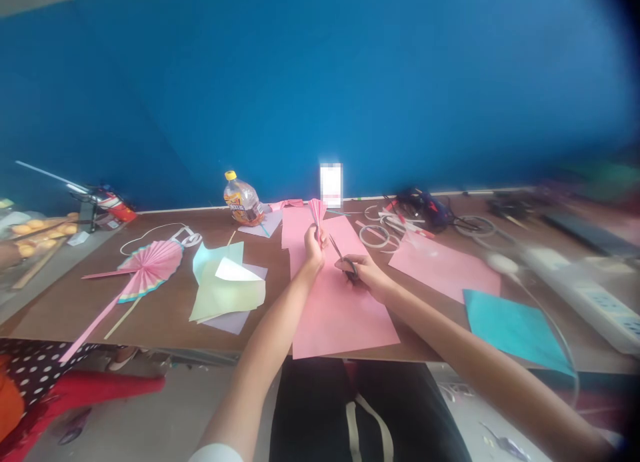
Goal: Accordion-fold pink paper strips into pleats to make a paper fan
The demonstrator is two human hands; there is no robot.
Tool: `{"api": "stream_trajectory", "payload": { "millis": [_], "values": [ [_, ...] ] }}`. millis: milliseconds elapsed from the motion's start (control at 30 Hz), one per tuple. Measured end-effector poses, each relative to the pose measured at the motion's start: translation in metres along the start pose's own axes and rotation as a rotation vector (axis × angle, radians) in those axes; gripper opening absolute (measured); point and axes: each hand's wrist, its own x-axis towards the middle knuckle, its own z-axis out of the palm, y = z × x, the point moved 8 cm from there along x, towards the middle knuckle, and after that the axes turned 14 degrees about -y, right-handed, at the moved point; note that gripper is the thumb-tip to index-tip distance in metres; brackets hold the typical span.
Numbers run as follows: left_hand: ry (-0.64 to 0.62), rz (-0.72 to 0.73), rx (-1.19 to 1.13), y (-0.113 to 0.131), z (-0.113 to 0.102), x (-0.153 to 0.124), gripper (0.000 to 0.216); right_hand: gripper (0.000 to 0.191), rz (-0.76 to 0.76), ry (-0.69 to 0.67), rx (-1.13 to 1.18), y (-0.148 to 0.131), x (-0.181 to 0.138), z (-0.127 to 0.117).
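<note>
My left hand (315, 247) is closed around the lower part of a pleated pink paper (317, 210), whose folds spread out above the fingers. My right hand (364, 274) holds a pair of scissors (338, 250) by the dark handles. The blades point up and to the left, close beside my left hand, and look apart from the pleated paper. Beneath both hands lie sheets of pink paper (330, 322). A round pink folding fan (153, 267) with a blue and yellow edge rests open on the left of the table, two pink strips reaching out from it.
Pale green paper (227, 295) and other sheets lie left of my arms. A yellow-capped bottle (243, 201) stands near the wall. To the right are coiled cables (377, 235), a teal sheet (517, 329) and a white power strip (595, 309). A brown table (165, 322) bears all this.
</note>
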Motion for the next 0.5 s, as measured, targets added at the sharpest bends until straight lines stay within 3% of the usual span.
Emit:
{"api": "stream_trajectory", "payload": {
  "millis": [500],
  "values": [
    [-0.009,-0.023,0.039,0.003,0.009,-0.004,0.032,0.021,-0.034,0.029,-0.029,0.000,0.013,0.001]
  ]
}}
